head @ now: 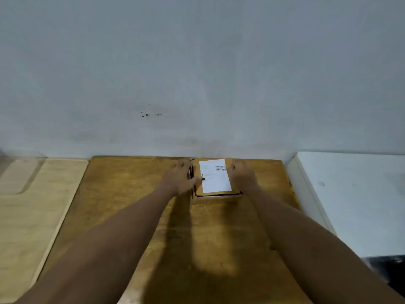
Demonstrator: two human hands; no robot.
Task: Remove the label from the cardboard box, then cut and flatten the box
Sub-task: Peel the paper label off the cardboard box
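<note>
the cardboard box [215,195] sits at the table's [131,194] far edge by the wall. left hand [180,178] and right hand [242,175] flank it, probably steadying it; white label [215,176] still on top. whether the fingers grip, cannot tell.

The scene was dim and evenly lit, with a grey-blue cast over the wall [197,62]. Light seemed to come from above and behind the person, since soft shadows of the arms fell forward across the wooden table [131,194]. The picture was soft throughout, and print on the label [215,176] was unreadable. Straight edges bowed near the frame borders. No glare showed anywhere
</note>
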